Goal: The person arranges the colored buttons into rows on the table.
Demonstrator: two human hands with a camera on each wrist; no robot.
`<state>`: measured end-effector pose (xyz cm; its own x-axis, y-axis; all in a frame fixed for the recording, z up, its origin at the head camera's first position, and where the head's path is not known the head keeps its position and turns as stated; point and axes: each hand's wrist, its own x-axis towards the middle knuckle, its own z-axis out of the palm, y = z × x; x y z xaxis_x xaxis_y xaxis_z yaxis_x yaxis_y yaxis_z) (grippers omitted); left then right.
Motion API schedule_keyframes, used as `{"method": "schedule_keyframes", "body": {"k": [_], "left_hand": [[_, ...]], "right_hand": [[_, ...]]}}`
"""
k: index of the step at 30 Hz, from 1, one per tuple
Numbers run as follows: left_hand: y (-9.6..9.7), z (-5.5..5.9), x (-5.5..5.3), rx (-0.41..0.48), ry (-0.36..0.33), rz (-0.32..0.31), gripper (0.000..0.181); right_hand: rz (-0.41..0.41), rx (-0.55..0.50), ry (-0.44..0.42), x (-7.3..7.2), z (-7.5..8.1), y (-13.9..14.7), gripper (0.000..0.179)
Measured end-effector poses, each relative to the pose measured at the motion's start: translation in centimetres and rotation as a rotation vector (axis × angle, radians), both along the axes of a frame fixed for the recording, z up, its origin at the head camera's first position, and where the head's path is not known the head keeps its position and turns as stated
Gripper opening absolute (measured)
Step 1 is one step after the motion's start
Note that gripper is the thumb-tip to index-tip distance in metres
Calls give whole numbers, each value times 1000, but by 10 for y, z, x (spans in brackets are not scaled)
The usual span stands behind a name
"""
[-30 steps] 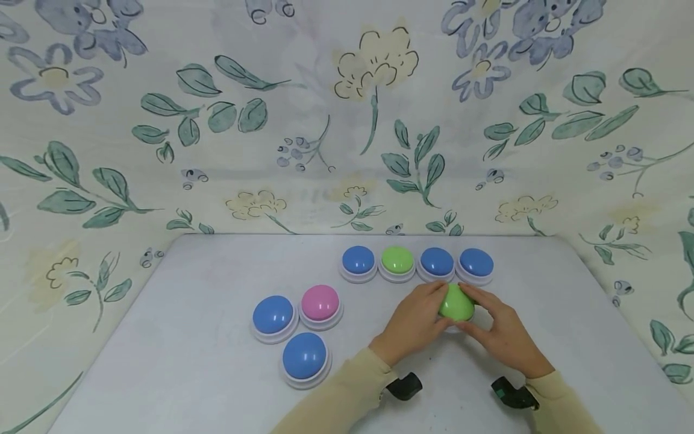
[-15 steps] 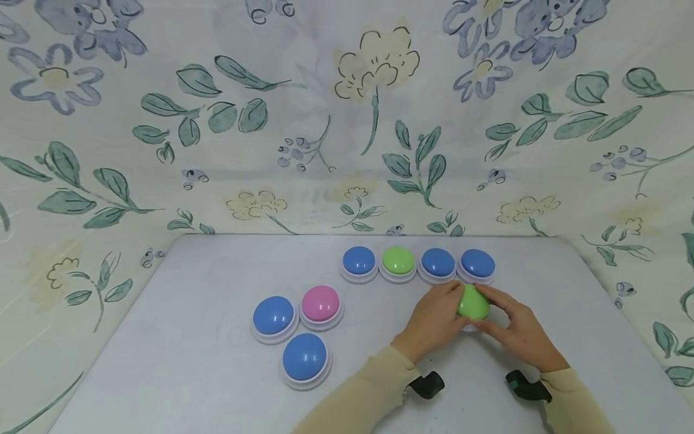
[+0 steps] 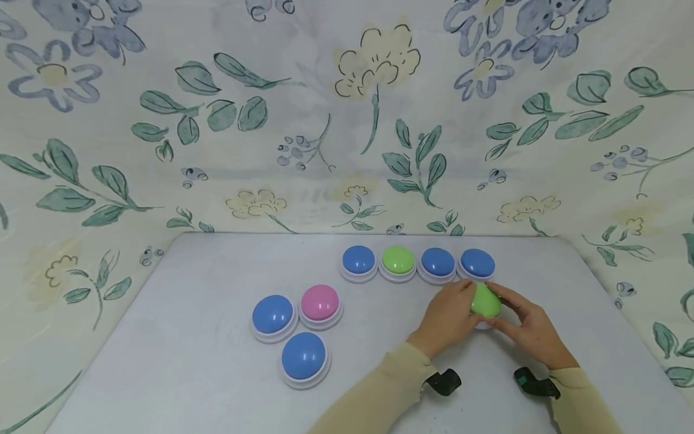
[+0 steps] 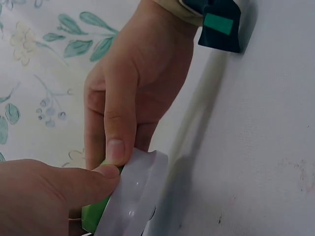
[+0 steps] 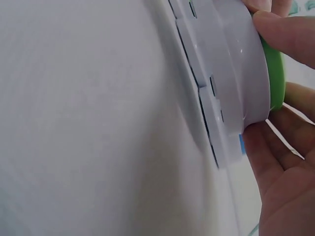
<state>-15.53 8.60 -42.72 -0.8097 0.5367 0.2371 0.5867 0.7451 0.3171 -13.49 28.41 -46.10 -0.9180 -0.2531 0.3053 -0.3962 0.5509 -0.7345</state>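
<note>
Both hands hold a push button with a green dome and a white base, close over the white tabletop. My left hand grips it from the left, its thumb at the edge where dome meets base in the left wrist view. From the right, my right hand grips the same button with thumb and fingers spread around the dome and base. Just behind it stands a blue button, the rightmost of a row with another blue button, a green button and a further blue button.
On the left of the white table stand a pink button, a blue button beside it and a nearer blue button. A floral cloth hangs behind the table's far edge. Each wrist wears a dark camera.
Both hands have moved to the right together with the green button, from in front of the row's third button to in front of its rightmost one. The other buttons have stayed put.
</note>
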Motion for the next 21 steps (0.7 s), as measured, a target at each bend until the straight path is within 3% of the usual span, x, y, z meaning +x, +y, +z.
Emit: {"method": "schedule_keyframes", "body": {"k": [7, 21], "left_hand": [[9, -1, -1, -8, -8, 32, 55], [19, -11, -6, 22, -62, 8, 51]], "right_hand": [[14, -9, 24, -2, -3, 5, 65], [74, -50, 14, -5, -8, 20, 65]]}}
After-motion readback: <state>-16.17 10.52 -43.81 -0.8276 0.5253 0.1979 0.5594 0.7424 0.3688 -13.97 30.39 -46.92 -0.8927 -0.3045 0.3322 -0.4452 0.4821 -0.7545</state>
